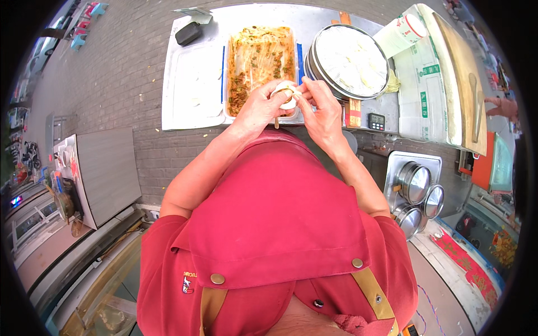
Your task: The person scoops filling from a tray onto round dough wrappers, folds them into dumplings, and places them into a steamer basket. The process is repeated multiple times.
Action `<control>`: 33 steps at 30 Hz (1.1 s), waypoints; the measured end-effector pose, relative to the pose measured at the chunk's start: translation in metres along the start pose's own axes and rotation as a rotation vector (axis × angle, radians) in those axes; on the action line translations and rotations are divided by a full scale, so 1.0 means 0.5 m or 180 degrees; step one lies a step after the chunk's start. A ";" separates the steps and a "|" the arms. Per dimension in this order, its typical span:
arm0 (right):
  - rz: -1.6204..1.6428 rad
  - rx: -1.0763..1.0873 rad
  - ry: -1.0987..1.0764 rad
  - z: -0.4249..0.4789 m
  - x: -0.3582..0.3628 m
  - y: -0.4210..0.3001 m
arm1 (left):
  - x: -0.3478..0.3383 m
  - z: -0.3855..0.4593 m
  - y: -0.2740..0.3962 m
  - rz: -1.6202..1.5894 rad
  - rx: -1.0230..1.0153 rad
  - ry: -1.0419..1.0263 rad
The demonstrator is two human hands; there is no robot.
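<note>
My left hand (256, 108) cups a small round dough wrapper (287, 103) above the near edge of the filling container. Some brownish filling shows inside the wrapper's opening. With thumb and fingers, my right hand (323, 111) pinches the wrapper's right edge. Beneath and beyond the hands, a clear plastic container (226, 80) holds a reddish-brown chopped filling (279, 63) with green bits. The tip of a thin wooden handle (276, 122) pokes out below my left hand. To the right, a round steamer (309, 63) has a white perforated liner with several pale dough pieces (355, 54) on it.
A white tray (180, 92) with pale pieces lies left of the container, a black case (188, 33) behind it. Rightward are a digital timer (376, 121), a white paper tub (391, 40) and a wooden board (460, 75). Lidded metal steamers (416, 182) stand lower right. Another person's hand (500, 108) shows far right.
</note>
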State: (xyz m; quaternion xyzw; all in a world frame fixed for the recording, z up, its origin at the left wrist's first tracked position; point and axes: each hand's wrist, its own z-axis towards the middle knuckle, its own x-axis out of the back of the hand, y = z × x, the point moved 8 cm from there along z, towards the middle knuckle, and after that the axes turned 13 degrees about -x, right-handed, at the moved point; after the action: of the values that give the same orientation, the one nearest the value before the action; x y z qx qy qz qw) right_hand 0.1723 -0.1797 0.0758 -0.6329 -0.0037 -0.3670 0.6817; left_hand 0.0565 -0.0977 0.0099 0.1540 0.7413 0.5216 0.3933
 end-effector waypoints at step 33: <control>0.1336 -0.0921 0.0270 -0.017 -0.002 0.080 | -0.046 -0.005 -0.011 0.0009 -0.0599 0.0417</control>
State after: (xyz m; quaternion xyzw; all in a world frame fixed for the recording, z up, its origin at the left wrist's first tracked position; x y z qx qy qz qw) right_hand 0.1877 -0.1895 0.0391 -0.6947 0.2089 -0.2404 0.6449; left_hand 0.0705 -0.1160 0.0152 0.0830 0.7130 0.5983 0.3560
